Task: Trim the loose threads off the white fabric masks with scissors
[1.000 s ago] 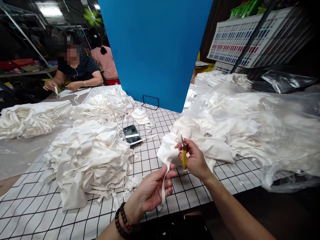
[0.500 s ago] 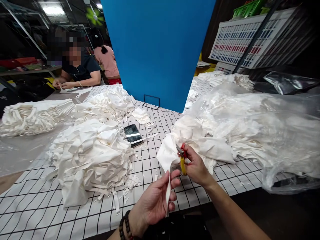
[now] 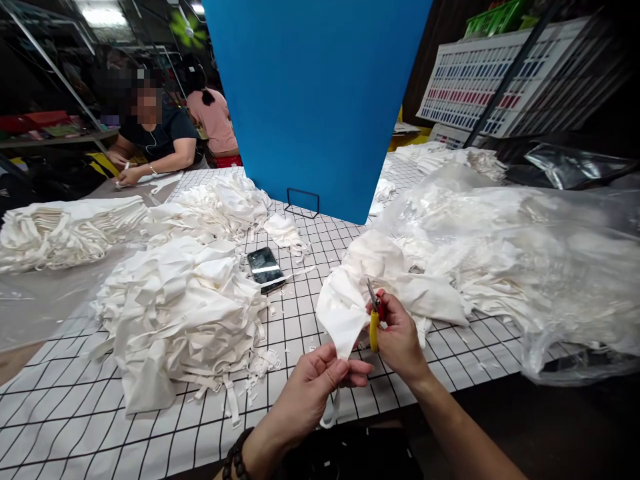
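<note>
My left hand (image 3: 327, 380) pinches the narrow end of a white fabric piece (image 3: 340, 307) between thumb and fingers. A thin strap of it hangs below the palm. The wide part of the fabric stretches away from me, over the table. In my right hand (image 3: 403, 340) is a pair of small thread snips (image 3: 375, 323) with yellow and red handles, blades pointing up and away. The snips are beside the right edge of the fabric piece. Behind it lies more white fabric (image 3: 377, 253), partly covered by the held piece.
A large pile of white fabric pieces (image 3: 180, 320) lies left on the checked tablecloth (image 3: 295, 320), with small offcuts (image 3: 263, 363) beside it. Near the middle is a phone (image 3: 265, 267). A blue board (image 3: 320, 107) stands behind. Plastic-wrapped fabric (image 3: 540, 267) fills the right. A co-worker (image 3: 160, 143) sits far left.
My left hand has turned and shifted its grip, with the fabric piece now spread flatter. My right hand and the snips have moved slightly right and down.
</note>
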`<action>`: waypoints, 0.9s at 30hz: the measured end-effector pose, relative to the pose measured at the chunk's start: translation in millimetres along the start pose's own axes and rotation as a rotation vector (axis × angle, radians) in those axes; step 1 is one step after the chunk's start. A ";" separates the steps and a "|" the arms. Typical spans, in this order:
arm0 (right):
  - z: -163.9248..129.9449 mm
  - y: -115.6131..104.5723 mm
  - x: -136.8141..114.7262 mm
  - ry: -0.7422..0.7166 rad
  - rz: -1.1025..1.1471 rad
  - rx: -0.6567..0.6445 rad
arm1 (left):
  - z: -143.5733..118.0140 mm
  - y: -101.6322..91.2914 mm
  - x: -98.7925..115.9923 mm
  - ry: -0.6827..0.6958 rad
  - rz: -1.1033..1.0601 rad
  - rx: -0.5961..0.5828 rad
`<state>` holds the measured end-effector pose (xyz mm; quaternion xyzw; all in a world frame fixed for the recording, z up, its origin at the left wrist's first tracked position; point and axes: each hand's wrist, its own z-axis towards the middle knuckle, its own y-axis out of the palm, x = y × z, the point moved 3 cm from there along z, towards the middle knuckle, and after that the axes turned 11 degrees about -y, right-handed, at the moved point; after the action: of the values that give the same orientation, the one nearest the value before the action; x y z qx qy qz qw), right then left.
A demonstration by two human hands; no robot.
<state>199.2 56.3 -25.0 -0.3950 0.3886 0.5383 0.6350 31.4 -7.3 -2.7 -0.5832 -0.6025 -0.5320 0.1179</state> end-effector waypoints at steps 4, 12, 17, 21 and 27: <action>-2.6 -1.3 -15.2 0.003 0.013 -0.149 | -1.0 -1.2 0.9 -0.028 -0.033 0.045; -11.7 2.0 -32.8 0.038 0.114 -0.393 | -2.3 -0.2 10.7 -0.011 -0.008 0.065; -14.3 -0.7 -24.8 -0.027 0.046 -0.178 | -5.6 -2.5 14.1 0.080 0.111 0.157; -20.0 4.1 -23.9 0.053 0.037 -0.127 | -6.4 -6.0 18.1 0.260 0.245 0.322; -32.2 3.1 -24.9 0.194 0.054 -0.322 | 0.9 -1.5 15.1 0.270 0.157 0.176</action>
<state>190.9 17.6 -14.8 -0.5310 0.3672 0.5698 0.5084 26.2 2.4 7.7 -0.5389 -0.5782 -0.5398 0.2896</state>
